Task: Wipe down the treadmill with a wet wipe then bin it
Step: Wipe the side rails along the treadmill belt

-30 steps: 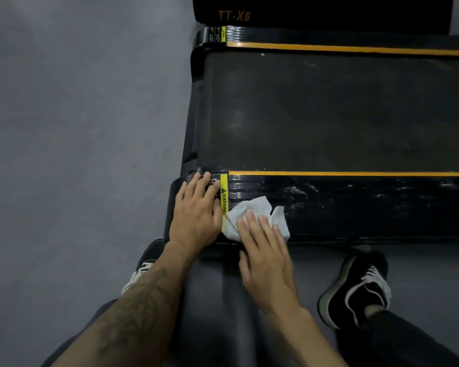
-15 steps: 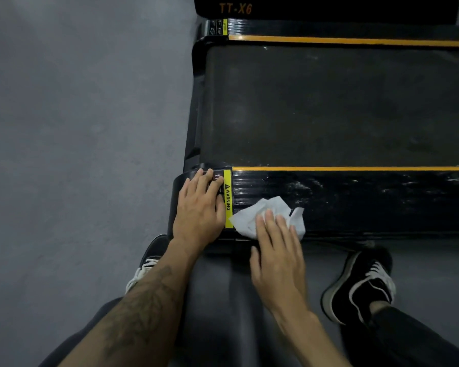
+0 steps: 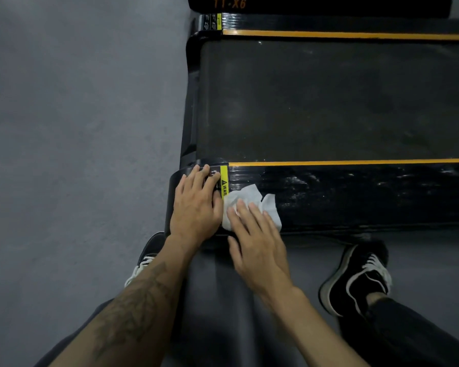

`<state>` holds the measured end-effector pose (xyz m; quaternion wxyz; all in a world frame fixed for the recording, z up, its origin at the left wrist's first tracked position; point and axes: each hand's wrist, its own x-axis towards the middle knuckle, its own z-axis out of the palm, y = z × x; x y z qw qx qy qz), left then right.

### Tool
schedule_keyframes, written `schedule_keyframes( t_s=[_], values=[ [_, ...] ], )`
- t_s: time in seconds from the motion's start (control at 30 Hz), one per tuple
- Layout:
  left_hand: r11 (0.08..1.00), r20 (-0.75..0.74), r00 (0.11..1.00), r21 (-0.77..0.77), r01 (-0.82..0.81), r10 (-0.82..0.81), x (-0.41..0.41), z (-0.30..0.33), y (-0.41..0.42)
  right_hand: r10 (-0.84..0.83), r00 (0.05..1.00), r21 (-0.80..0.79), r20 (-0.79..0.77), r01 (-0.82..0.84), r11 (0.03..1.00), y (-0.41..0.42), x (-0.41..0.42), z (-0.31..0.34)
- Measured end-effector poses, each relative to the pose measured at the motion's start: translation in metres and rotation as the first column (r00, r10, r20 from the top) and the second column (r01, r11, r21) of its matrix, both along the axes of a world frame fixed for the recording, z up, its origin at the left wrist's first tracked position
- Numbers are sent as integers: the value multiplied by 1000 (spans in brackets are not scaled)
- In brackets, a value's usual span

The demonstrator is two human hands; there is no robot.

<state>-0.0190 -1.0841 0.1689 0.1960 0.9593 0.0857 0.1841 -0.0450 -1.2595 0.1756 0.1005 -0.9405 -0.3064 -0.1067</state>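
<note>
Left to right. We see grey floor (image 3: pixel 77 128), then the end of the treadmill (image 3: pixel 329 102). Our left hand (image 3: pixel 196 205) rests flat on the rounded corner of the near side rail (image 3: pixel 368 197), fingers straight and spread, holding nothing; it looks like a brace.

Just beside it, over a yellow warning label (image 3: pixel 224 181), lies the wet wipe (image 3: pixel 249 200). Our right hand (image 3: pixel 257 242) presses it onto the rail with straight fingers, not curled round it. This hand is the working one.

Key relation: the rail's long axis runs off to the right, away from both hands, and the wipe sits at its far left end. We judge the next stroke must go rightward along it.

Wipe: white, crumpled, partly bunched under the fingers, one flap free on the right. Rail surface to the right shows pale streaks, wet or dusty, we cannot tell. No bin in view.
</note>
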Motion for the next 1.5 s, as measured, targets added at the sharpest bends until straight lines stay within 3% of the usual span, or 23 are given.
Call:
schedule_keyframes(
  t_s=[0.2,0.37,0.53,0.7,0.9,1.1,1.27,1.5],
  values=[
    [1000,36,999,19,-11,10,2,-3,2,-212,977,51,-17,212,976,-2,-12,1],
    [1000,39,999,12,-2,1,2,-3,-1,-29,1000,62,3,28,998,1,7,-1],
    [1000,25,1000,22,0,0,1,-2,0,-242,970,62,-34,244,968,-6,0,1],
    [1000,11,1000,10,10,-10,2,-1,-1,-71,997,73,-36,74,995,8,12,3],
    [1000,21,1000,22,8,-9,3,-1,1,-252,966,78,-56,256,964,5,13,3],
    [1000,-3,1000,-3,5,-5,2,1,-2,-79,997,41,-18,80,996,9,20,5],
    [1000,-26,1000,0,-5,5,0,3,0,-280,959,44,-38,281,959,21,17,6],
    [1000,-39,999,6,0,0,-2,4,-1,22,999,-154,33,-17,988,17,43,17]
  ],
)
